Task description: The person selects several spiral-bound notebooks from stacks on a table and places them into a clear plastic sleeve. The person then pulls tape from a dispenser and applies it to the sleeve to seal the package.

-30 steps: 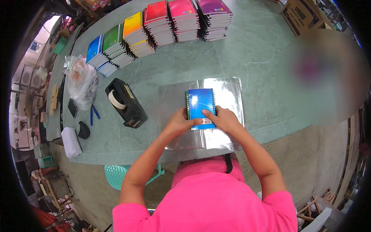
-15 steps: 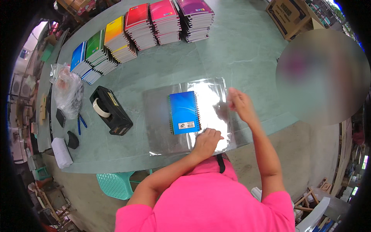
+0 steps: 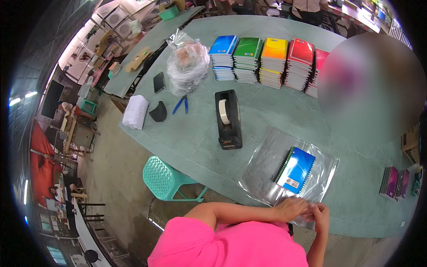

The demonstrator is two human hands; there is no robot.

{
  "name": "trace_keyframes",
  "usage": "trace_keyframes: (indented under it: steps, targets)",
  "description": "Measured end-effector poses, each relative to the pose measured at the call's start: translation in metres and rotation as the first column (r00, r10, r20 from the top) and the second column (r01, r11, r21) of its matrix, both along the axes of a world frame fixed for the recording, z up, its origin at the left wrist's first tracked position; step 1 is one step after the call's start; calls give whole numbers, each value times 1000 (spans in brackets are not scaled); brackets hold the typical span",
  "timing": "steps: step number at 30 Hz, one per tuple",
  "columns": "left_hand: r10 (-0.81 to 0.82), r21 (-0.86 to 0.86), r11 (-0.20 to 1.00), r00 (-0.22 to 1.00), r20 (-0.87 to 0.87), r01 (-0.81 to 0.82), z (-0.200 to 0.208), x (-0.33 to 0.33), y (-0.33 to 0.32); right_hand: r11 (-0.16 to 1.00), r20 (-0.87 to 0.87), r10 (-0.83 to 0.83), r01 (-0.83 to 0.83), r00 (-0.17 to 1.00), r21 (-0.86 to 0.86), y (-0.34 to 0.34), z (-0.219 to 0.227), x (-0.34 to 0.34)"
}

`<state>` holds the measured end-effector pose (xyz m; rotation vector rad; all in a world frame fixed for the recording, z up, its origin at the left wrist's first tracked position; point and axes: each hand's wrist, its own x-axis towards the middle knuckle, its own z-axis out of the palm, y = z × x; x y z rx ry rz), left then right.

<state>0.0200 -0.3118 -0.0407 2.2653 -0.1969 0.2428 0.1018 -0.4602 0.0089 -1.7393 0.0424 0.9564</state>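
A blue spiral notebook (image 3: 297,169), back cover up with a white label, lies on a clear plastic sheet (image 3: 262,162). At the sheet's near edge my two hands meet just below the notebook. My left hand (image 3: 290,209) is closed, its curled fingers at the plastic's edge. Close against it on the right, my right hand (image 3: 320,216) pinches the plastic. Fingertips of both are partly hidden where they come together. Left of the sheet stands a black tape dispenser (image 3: 230,133) with a roll of pale tape.
Stacked spiral notebooks in blue (image 3: 222,46), green (image 3: 247,49), yellow (image 3: 273,51) and red (image 3: 300,53) line the far side. A plastic-wrapped bundle (image 3: 189,64), blue pliers (image 3: 181,105), a phone (image 3: 159,82) and white paper (image 3: 135,112) lie left. A green stool (image 3: 162,178) stands by the edge.
The view has swung left. My right hand has come from the sheet's right side down to its near edge, beside my left hand. The notebook still rests on the plastic.
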Motion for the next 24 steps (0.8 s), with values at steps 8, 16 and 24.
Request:
trace_keyframes:
  steps: [8, 16, 24]
  targets:
    - [83, -330, 934, 981, -174, -137, 19, 1, 2, 970, 323, 164, -93, 932, -224, 11, 7, 5]
    - [130, -267, 948, 976, -174, -174, 24, 0, 20, 943, 269, -333, 326, 904, 70, 1, -44, -7]
    - [21, -219, 973, 967, -253, -78, 34, -11, 29, 969, -131, -136, 159, 982, 190, 7, 17, 11]
